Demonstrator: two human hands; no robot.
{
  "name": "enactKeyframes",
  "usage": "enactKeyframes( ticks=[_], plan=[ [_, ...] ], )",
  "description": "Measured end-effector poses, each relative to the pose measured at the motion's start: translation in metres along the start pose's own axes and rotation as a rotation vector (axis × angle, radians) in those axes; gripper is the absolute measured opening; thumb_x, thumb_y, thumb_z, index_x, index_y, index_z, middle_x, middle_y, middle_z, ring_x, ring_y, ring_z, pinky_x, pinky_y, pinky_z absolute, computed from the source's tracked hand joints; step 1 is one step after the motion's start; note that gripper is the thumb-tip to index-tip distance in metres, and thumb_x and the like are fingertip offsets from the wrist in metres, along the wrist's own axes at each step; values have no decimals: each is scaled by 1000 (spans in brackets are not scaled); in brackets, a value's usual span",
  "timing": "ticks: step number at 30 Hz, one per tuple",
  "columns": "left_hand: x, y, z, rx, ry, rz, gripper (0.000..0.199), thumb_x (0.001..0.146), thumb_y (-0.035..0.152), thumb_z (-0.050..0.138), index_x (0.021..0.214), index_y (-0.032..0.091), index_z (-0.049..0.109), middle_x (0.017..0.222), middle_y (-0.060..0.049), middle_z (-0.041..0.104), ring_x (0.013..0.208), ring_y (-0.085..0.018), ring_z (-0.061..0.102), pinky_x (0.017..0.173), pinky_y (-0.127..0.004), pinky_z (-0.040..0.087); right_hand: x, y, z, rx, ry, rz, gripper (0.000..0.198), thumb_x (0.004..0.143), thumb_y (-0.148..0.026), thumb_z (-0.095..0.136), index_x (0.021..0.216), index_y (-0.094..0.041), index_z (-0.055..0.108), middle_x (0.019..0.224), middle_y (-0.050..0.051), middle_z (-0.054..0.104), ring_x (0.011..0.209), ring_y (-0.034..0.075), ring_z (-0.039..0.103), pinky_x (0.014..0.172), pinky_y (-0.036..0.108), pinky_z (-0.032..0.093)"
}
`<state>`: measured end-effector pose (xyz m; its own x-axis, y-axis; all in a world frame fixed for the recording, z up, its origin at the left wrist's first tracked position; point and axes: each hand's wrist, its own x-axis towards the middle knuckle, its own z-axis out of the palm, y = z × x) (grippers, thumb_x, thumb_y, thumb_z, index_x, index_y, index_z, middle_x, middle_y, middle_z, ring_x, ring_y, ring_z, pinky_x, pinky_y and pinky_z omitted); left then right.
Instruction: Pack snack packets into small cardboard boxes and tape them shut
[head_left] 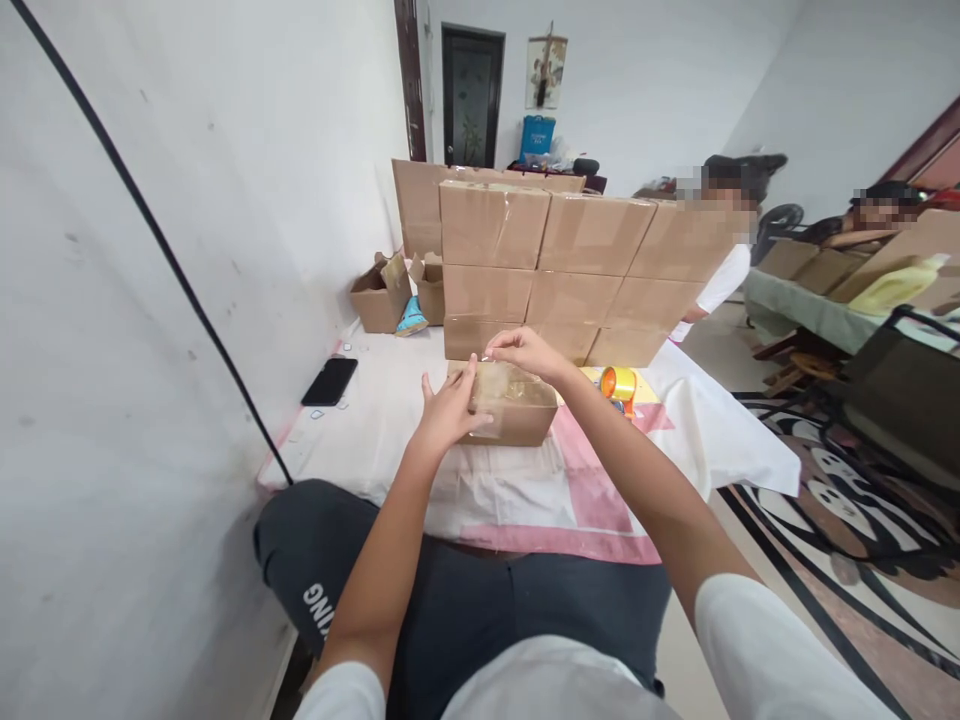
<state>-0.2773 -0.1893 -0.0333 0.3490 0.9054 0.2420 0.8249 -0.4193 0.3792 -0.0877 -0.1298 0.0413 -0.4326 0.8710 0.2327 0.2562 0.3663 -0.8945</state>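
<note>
A small cardboard box point(517, 424) lies on the cloth-covered table in front of me, with shiny clear tape point(493, 385) across its top and left end. Against the box's left end rests my left hand point(447, 408), its fingers spread. My right hand point(527, 352) reaches over the top, thumb and fingers pinched at the far left corner. A glossy bit of the tape shows at those fingertips. To the right of the box stands a tape dispenser point(619, 384) with a yellow and orange roll.
Taped cardboard boxes point(577, 235) are stacked just behind the work. A black phone point(329, 382) lies at left near the wall. Open cartons point(380, 295) and a blue packet point(412, 317) sit at the back left. Two other people are at the right.
</note>
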Motion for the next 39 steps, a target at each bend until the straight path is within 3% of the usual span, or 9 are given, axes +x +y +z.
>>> enactKeyframes(
  ticks=[3, 6, 9, 15, 21, 28, 39],
  plan=[
    [0, -3, 0, -6, -19, 15, 115, 85, 48, 72, 162, 30, -13, 160, -15, 43, 150, -33, 36, 120, -74, -4, 7, 27, -3, 13, 99, -55, 33, 70, -48, 81, 72, -16, 75, 81, 4, 71, 72, 13, 58, 67, 26, 44],
    [0, -6, 1, 6, -28, 48, 118, 84, 53, 72, 161, 32, -14, 163, -13, 39, 153, -34, 31, 119, -75, -4, -1, 33, -8, 50, 155, -108, 34, 74, -51, 79, 75, -18, 74, 87, 3, 71, 81, 14, 61, 76, 27, 47],
    [0, -8, 2, 52, -54, 55, 116, 83, 59, 69, 162, 31, -10, 164, -13, 37, 155, -36, 25, 120, -75, -3, -14, 24, -11, 90, 167, -165, 34, 77, -53, 78, 76, -19, 74, 84, 3, 72, 82, 15, 63, 80, 29, 49],
    [2, -7, 6, 54, -94, 44, 118, 76, 71, 69, 164, 29, 2, 165, -13, 33, 156, -38, 21, 119, -77, -2, -38, -8, -10, 86, 114, -242, 32, 83, -49, 75, 75, -19, 73, 77, 3, 71, 75, 15, 64, 74, 29, 51],
    [1, -5, 4, 144, -149, 62, 95, 77, 77, 63, 157, 34, 33, 170, -8, 25, 156, -39, 18, 118, -78, 2, -46, -20, -5, -3, 164, -207, 31, 80, -48, 76, 74, -17, 71, 70, 2, 69, 69, 14, 62, 72, 29, 50],
    [1, -6, 3, 167, -188, 53, 102, 75, 78, 63, 159, 31, 30, 171, -9, 21, 157, -39, 15, 119, -77, 3, -46, -21, -7, -31, 196, -221, 29, 81, -46, 72, 75, -17, 71, 68, 2, 68, 69, 14, 62, 70, 29, 50],
    [1, -6, 5, 149, -130, 65, 92, 80, 75, 64, 156, 32, 36, 168, -11, 27, 155, -38, 21, 119, -76, 8, -49, -29, 0, -38, 211, -203, 33, 81, -51, 72, 76, -19, 70, 65, 1, 67, 66, 14, 62, 68, 30, 50]
  ],
)
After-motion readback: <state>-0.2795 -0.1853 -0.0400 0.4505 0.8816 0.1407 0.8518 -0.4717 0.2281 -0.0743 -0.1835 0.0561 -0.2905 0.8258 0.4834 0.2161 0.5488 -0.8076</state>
